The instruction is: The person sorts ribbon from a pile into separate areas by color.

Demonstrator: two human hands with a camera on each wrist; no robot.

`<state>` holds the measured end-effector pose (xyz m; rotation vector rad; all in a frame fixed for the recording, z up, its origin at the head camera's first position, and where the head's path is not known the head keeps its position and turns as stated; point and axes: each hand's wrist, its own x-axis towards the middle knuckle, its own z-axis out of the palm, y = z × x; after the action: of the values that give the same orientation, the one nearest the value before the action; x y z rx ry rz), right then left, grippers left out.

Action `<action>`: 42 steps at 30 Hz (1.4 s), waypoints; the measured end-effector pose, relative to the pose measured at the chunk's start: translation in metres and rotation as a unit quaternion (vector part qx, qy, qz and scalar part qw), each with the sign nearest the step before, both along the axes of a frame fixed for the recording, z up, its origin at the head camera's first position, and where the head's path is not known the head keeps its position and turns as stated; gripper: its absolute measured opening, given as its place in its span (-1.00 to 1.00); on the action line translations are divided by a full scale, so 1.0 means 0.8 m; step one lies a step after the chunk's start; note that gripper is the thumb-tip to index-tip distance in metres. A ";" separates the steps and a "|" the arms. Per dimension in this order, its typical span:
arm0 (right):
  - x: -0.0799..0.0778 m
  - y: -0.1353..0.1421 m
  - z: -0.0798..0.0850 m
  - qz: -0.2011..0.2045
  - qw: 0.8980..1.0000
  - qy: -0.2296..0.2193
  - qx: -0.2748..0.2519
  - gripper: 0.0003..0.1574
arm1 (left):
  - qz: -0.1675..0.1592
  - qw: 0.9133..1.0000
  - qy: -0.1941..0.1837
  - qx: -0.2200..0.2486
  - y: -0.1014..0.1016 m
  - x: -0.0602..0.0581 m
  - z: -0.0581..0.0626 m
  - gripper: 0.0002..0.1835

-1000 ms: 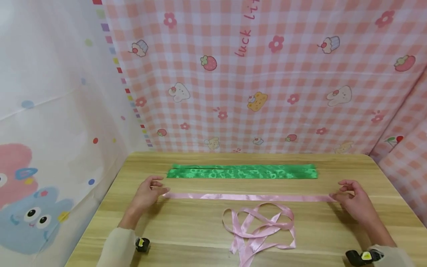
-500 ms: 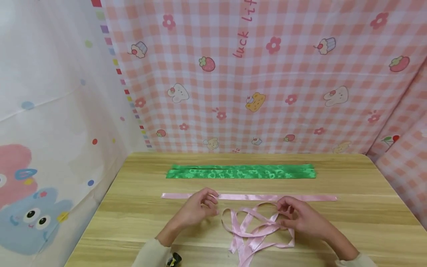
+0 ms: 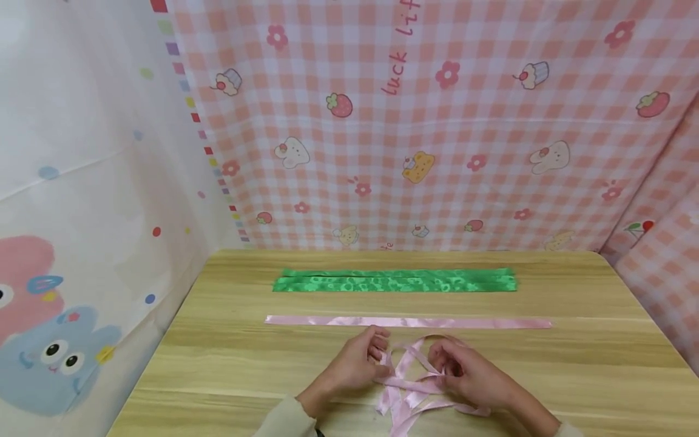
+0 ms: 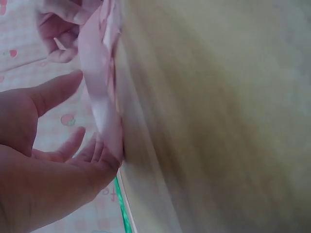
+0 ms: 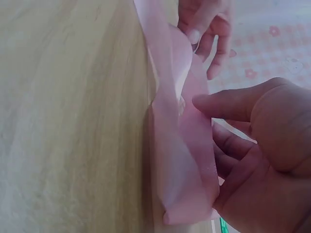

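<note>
A loose tangle of pink satin ribbon [image 3: 406,384] lies on the table in front of the person, its loops crossing over one another. At its left side, the left hand [image 3: 357,361] has its fingers against a ribbon loop; in the left wrist view its thumb [image 4: 60,92] stands apart from the fingers. On the right, the right hand [image 3: 472,373] pinches part of the pink ribbon, with the thumb [image 5: 223,103] on its face and fingers behind it. Just beyond both hands, a straight pink ribbon strip [image 3: 415,321] lies flat across the table.
Several green satin ribbon strips [image 3: 393,282] lie side by side near the back of the wooden table [image 3: 218,364]. A pink checked cloth [image 3: 382,133] hangs behind the table, and a white patterned cloth [image 3: 98,152] hangs at the left.
Both hands have left the ends of the straight pink strip and come inward and nearer to the ribbon tangle. The right hand now pinches the tangled ribbon, whose loops have shifted slightly.
</note>
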<state>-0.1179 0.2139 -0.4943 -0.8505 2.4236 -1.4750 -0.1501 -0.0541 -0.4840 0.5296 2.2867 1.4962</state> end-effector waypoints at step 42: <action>-0.012 -0.007 0.132 0.080 0.975 -0.038 -0.204 -0.67 | -0.089 0.986 -0.050 0.133 -0.047 -0.030 0.135 -0.50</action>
<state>-0.1272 0.2084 -0.3890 -1.0153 1.9740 -1.9313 -0.1742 -0.0916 -0.3762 0.6952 1.9215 1.7045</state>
